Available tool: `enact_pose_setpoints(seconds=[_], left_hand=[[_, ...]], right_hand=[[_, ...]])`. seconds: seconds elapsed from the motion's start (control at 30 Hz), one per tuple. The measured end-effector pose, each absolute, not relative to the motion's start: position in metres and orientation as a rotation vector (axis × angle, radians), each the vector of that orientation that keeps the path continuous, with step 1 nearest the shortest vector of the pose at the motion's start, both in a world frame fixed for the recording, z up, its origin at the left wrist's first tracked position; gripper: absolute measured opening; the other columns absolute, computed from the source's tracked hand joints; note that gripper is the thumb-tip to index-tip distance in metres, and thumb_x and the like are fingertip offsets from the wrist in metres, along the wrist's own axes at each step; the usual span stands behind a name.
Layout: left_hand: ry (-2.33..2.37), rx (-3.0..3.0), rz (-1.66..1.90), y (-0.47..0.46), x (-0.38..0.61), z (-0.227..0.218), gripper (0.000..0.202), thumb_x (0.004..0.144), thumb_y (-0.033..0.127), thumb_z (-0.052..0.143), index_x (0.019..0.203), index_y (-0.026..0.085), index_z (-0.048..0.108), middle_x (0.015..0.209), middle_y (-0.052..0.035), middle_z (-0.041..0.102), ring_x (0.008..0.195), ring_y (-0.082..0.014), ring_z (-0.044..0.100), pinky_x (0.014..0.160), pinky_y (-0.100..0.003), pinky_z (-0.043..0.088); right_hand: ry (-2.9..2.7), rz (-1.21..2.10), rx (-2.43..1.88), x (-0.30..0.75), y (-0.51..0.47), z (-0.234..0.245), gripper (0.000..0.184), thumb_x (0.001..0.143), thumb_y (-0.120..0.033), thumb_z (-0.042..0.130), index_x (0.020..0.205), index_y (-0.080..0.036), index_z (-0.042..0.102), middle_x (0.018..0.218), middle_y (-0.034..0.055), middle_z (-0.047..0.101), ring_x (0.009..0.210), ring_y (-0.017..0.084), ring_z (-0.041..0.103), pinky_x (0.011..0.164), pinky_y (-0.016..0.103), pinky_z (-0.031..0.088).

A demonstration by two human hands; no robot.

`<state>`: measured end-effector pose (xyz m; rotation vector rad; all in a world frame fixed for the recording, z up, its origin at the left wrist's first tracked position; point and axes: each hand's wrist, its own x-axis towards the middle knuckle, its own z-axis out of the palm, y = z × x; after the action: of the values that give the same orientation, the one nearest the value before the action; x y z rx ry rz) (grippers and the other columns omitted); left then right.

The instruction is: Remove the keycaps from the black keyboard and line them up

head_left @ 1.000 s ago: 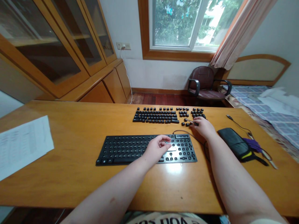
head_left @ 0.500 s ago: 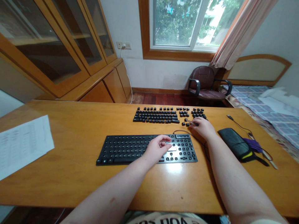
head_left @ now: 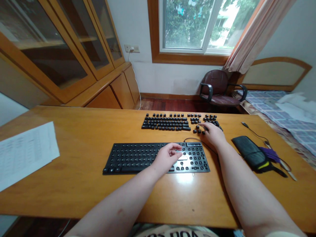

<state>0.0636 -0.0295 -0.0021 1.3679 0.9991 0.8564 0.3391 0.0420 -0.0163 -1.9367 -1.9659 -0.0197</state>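
A black keyboard [head_left: 138,154] lies on the desk, its keycaps off except along part of the bottom row. My left hand [head_left: 169,156] rests over its right half, fingers curved and thumb apart from them, with nothing visible between. Behind the keyboard, loose black keycaps [head_left: 168,123] are laid out in rows like a keyboard. At the right part of these rows, my right hand [head_left: 212,132] is closed on what looks like a keycap puller [head_left: 201,125], its thin prongs pointing left. My fingers hide most of this tool and a few keycaps beneath.
A black pouch [head_left: 247,153], a purple cloth-like item [head_left: 271,154] and a short cable [head_left: 255,134] lie at the right. The keyboard's cable [head_left: 206,144] runs under my right forearm. Printed papers [head_left: 27,153] lie at the left. A chair [head_left: 217,87] stands beyond the desk [head_left: 81,194].
My right hand has shifted slightly away from me, with the tool's prongs now nearer the middle keycaps. The left hand stays put over the keyboard. The whole view has shifted a little.
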Motion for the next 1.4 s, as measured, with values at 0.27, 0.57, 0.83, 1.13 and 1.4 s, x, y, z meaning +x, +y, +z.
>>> enact_pose_setpoints(seconds=[0.27,0.57,0.83,1.13,1.4], left_hand=[[1.005,1.369,0.845,-0.03,0.064,-0.001,0.023,0.073,0.021,0.063,0.094,0.015,0.062,0.092,-0.0063,0.065,0.067,-0.0102,0.054,0.065,-0.024,0.046],[1.01,1.373,0.839,-0.029,0.064,-0.002,0.023,0.072,0.021,0.063,0.094,0.015,0.062,0.092,-0.006,0.065,0.069,-0.0106,0.055,0.066,-0.024,0.046],[1.017,1.371,0.839,-0.03,0.065,0.0,0.022,0.072,0.02,0.063,0.094,0.014,0.062,0.092,-0.0059,0.065,0.069,-0.0104,0.055,0.067,-0.024,0.046],[1.023,1.377,0.832,-0.029,0.064,-0.001,0.023,0.072,0.02,0.063,0.095,0.015,0.062,0.093,-0.006,0.065,0.069,-0.0102,0.055,0.066,-0.024,0.046],[1.021,1.392,0.831,-0.03,0.064,0.0,0.023,0.073,0.021,0.063,0.095,0.015,0.062,0.093,-0.0058,0.065,0.069,-0.0102,0.055,0.065,-0.024,0.046]], right_hand=[[-2.018,0.062,-2.028,0.328,0.044,-0.012,0.038,0.083,-0.018,0.043,0.115,-0.029,0.06,0.109,0.0019,0.068,0.094,0.024,0.064,0.077,0.032,0.047],[-1.993,0.09,-2.082,0.329,0.043,-0.009,0.038,0.081,-0.016,0.045,0.114,-0.026,0.062,0.106,0.0042,0.069,0.09,0.023,0.064,0.073,0.029,0.046],[-1.98,0.073,-2.026,0.331,0.036,-0.008,0.042,0.078,-0.013,0.043,0.115,-0.026,0.059,0.11,0.0038,0.067,0.095,0.023,0.063,0.077,0.03,0.046],[-2.087,0.161,-1.989,0.318,0.032,-0.002,0.035,0.075,-0.015,0.047,0.103,-0.027,0.064,0.1,0.0026,0.07,0.09,0.023,0.064,0.072,0.029,0.045],[-1.936,0.069,-2.081,0.331,0.028,-0.003,0.032,0.08,-0.021,0.045,0.104,-0.024,0.065,0.095,0.0057,0.071,0.084,0.023,0.063,0.064,0.028,0.042]])
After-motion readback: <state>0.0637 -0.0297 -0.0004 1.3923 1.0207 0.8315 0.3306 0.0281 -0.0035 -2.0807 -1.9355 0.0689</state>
